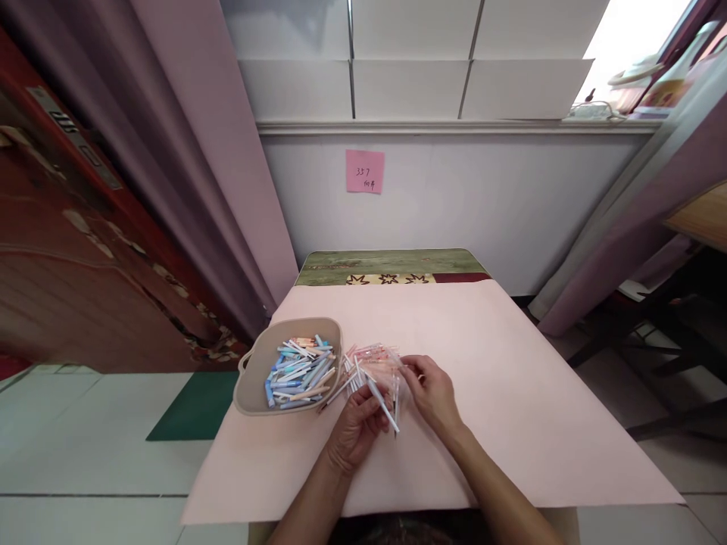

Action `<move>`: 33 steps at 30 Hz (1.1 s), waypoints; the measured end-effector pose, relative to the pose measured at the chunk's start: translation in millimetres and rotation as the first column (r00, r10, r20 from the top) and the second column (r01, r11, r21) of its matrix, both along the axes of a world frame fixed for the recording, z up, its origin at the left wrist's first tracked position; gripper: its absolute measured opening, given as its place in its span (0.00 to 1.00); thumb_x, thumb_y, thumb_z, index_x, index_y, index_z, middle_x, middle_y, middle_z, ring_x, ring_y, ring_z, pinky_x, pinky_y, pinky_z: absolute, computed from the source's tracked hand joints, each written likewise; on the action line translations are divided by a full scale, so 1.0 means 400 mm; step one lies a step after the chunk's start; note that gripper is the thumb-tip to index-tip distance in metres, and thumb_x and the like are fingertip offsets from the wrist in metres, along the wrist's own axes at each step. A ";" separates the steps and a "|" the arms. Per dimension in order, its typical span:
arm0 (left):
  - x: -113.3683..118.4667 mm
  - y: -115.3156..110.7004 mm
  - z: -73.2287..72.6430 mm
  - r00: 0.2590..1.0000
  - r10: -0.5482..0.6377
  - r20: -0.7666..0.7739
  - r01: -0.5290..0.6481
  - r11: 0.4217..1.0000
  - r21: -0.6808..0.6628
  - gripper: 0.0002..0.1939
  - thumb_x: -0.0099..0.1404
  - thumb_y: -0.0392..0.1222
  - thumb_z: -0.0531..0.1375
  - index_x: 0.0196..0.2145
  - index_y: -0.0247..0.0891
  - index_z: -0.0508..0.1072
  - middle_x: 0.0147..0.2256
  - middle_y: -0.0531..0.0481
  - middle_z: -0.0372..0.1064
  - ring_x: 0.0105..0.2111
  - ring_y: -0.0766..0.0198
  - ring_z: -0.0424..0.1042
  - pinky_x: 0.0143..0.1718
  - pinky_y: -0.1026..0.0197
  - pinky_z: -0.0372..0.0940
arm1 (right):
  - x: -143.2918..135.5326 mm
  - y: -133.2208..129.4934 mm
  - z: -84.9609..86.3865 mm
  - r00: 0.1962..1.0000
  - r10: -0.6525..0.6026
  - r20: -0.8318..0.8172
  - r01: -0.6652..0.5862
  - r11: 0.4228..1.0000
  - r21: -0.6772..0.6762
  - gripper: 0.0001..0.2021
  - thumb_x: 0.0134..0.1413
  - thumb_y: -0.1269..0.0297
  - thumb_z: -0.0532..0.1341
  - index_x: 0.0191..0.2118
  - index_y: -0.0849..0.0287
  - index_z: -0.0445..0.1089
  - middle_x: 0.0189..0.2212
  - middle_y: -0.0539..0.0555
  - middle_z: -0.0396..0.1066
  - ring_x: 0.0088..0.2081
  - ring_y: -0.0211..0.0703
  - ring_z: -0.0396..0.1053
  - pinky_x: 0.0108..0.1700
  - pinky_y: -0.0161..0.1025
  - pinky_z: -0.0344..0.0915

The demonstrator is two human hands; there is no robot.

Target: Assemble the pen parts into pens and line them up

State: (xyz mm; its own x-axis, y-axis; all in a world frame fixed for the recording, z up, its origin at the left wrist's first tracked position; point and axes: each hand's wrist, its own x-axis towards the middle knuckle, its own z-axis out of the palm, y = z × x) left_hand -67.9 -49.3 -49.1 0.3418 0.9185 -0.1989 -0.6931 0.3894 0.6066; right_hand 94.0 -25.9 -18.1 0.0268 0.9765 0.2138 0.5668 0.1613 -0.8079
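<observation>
My left hand (357,425) is closed around a slim white pen (382,406), which slants down to the right past my fingertips. My right hand (430,387) is at the right side of a loose pile of clear and pinkish pen parts (372,359). Its thumb and forefinger pinch together at something thin and see-through, too small to make out. To the left of both hands stands a beige basket (254,378), holding many blue, white and tan pen pieces (301,372). Part of the pile is hidden behind my left hand.
A pink cloth (488,454) covers most of the table, whose green patterned end (391,261) shows at the far side. Behind it, a pink note (365,172) is stuck on the white wall. Purple curtains (187,144) hang at the left.
</observation>
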 end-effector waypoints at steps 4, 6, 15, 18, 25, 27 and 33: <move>0.001 0.010 -0.003 0.991 0.137 0.014 -0.136 0.990 -0.039 0.14 0.51 0.36 0.70 0.37 0.33 0.77 0.27 0.50 0.75 0.21 0.73 0.70 0.22 0.72 0.66 | 0.070 -0.098 0.001 0.972 -0.015 -0.235 -0.002 0.997 -0.073 0.10 0.59 0.57 0.55 0.36 0.57 0.66 0.28 0.51 0.72 0.29 0.39 0.70 0.29 0.32 0.65; 0.006 0.013 -0.002 0.983 0.182 -0.001 -0.182 0.983 -0.035 0.14 0.51 0.36 0.70 0.37 0.33 0.77 0.27 0.50 0.75 0.21 0.73 0.70 0.23 0.71 0.67 | 0.085 -0.150 0.006 0.979 -0.032 -0.202 0.018 0.997 -0.071 0.08 0.58 0.58 0.56 0.36 0.56 0.65 0.25 0.50 0.69 0.26 0.38 0.67 0.23 0.30 0.62; 0.026 0.007 0.003 0.976 0.207 -0.061 -0.205 0.978 0.034 0.12 0.52 0.34 0.68 0.37 0.34 0.76 0.30 0.51 0.75 0.23 0.72 0.70 0.24 0.70 0.67 | 0.064 -0.216 0.031 0.997 -0.014 0.082 -0.001 0.983 0.183 0.03 0.54 0.67 0.55 0.34 0.56 0.65 0.24 0.49 0.65 0.26 0.37 0.65 0.20 0.28 0.60; 0.024 0.006 -0.002 0.978 0.200 -0.062 -0.197 0.979 0.045 0.12 0.53 0.34 0.68 0.37 0.34 0.76 0.30 0.50 0.75 0.23 0.72 0.71 0.25 0.69 0.67 | 0.054 -0.209 0.024 0.993 -0.015 0.113 -0.009 0.978 0.210 0.03 0.54 0.68 0.55 0.34 0.56 0.65 0.24 0.49 0.65 0.26 0.37 0.65 0.22 0.29 0.61; 0.021 0.005 -0.001 0.982 0.185 -0.046 -0.182 0.982 0.058 0.11 0.54 0.34 0.67 0.37 0.34 0.76 0.30 0.50 0.75 0.24 0.71 0.71 0.26 0.68 0.67 | 0.048 -0.216 0.020 0.992 -0.035 0.122 0.007 0.975 0.223 0.03 0.54 0.69 0.55 0.34 0.56 0.65 0.24 0.49 0.66 0.26 0.37 0.66 0.23 0.29 0.62; 0.020 0.006 -0.002 0.982 0.182 -0.044 -0.180 0.982 0.057 0.11 0.54 0.34 0.67 0.37 0.34 0.76 0.31 0.50 0.75 0.24 0.71 0.71 0.26 0.68 0.67 | 0.050 -0.217 0.022 0.992 -0.055 0.118 0.025 0.969 0.244 0.03 0.54 0.69 0.55 0.34 0.56 0.65 0.24 0.49 0.67 0.25 0.37 0.66 0.23 0.29 0.62; 0.016 0.009 -0.007 0.982 0.186 -0.023 -0.185 0.982 0.034 0.11 0.54 0.34 0.67 0.37 0.35 0.76 0.30 0.50 0.75 0.24 0.71 0.70 0.26 0.69 0.66 | 0.047 -0.210 0.020 0.989 -0.083 0.119 0.051 0.968 0.247 0.03 0.53 0.69 0.55 0.33 0.56 0.65 0.23 0.49 0.65 0.24 0.35 0.65 0.18 0.27 0.59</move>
